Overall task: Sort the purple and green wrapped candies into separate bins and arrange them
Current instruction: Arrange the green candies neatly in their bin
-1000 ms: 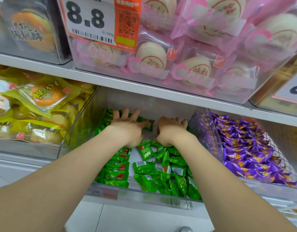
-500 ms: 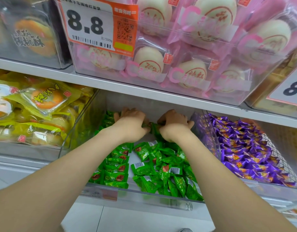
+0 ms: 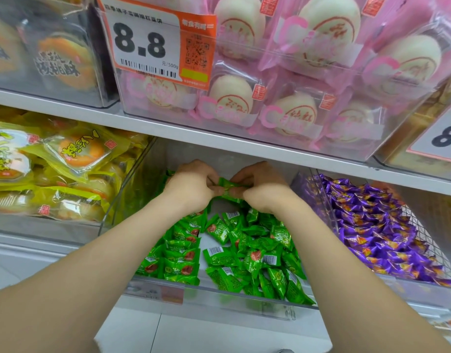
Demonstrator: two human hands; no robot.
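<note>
Shelf (image 3: 244,146) spans the view. Under it, clear bin (image 3: 219,291) of green candies (image 3: 234,258) at 6 o'clock; bin of purple candies (image 3: 377,230) at 3 o'clock of it. Left hand (image 3: 191,187) and right hand (image 3: 262,187) at the green bin's rear — fingertips of both pinching one green candy (image 3: 228,186), held above the pile.

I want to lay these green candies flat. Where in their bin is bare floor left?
In the green bin, a narrow white strip shows between the left stacked candies and the right loose heap. Everywhere else is crowded. Both hands, left and right, fill the back.
</note>
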